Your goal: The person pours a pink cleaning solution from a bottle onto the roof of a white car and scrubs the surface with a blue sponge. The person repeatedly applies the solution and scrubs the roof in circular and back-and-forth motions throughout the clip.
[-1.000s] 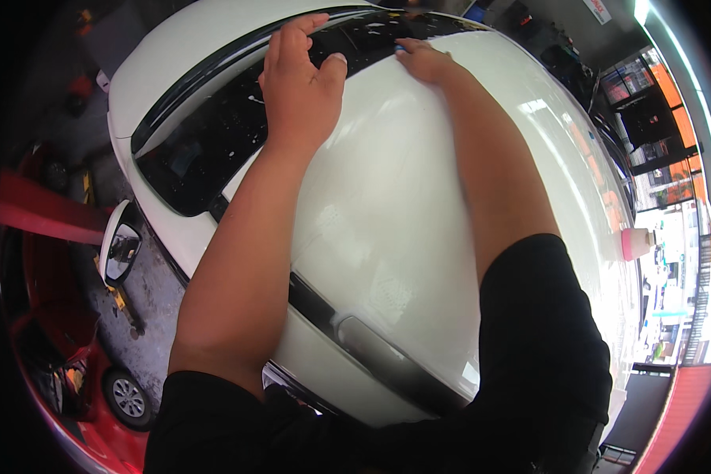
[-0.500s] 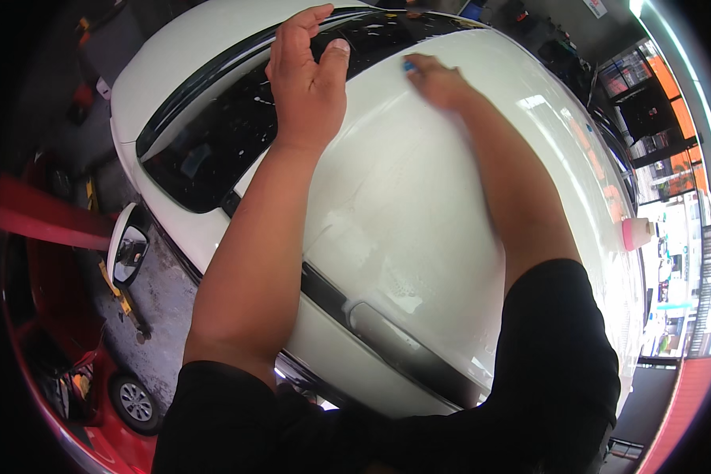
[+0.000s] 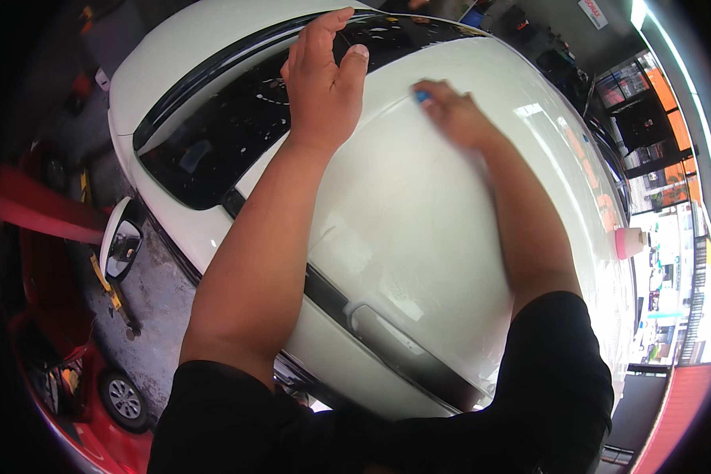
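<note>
Right hand (image 3: 457,117) is curling, partly closed, around a small blue piece (image 3: 423,97), mostly hidden, at the white car roof (image 3: 403,205) near its front edge. Left hand (image 3: 325,99) is standing half-open, empty, across that edge and the windshield (image 3: 213,142); contact unclear.

The lettering that shows clearly is a line of bold red capitals on a small, tilted white sign (image 3: 594,13) on the grey wall (image 3: 610,46) at the upper right, with smaller print beneath it too fine to make out from here.
</note>
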Motion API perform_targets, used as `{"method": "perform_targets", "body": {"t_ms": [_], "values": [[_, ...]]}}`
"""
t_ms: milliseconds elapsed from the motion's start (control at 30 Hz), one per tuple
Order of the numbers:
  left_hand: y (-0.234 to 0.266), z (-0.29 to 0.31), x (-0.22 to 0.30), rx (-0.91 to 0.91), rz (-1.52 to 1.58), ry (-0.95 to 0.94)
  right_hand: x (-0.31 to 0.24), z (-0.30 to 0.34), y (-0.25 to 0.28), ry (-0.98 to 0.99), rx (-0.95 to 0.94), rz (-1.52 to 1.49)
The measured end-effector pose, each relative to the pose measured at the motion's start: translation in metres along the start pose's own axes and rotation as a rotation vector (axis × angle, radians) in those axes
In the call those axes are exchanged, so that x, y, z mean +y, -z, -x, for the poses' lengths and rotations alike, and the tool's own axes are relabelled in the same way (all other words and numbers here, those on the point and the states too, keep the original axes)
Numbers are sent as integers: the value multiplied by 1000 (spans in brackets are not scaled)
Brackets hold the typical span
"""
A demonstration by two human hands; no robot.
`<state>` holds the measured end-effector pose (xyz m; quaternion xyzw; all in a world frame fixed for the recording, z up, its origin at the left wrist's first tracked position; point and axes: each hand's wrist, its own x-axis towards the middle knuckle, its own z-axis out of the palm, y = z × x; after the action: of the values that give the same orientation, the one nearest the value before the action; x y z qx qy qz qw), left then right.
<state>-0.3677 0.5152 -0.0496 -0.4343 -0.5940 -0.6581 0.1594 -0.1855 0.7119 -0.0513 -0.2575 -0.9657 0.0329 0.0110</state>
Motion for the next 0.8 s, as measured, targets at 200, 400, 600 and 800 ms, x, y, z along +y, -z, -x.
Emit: {"method": "perform_targets", "body": {"t_ms": [200, 400, 600, 800], "values": [[-10, 2, 3, -61, 17, 9, 93, -29, -4, -331, 32, -8], [3, 7, -3, -52, 20, 79, -127, 89, 10, 490, -155, -106], [-16, 5, 11, -95, 70, 52, 121, -4, 16, -462, 52, -69], [0, 6, 2, -106, -14, 61, -41, 36, -12, 166, 24, -59]]}}
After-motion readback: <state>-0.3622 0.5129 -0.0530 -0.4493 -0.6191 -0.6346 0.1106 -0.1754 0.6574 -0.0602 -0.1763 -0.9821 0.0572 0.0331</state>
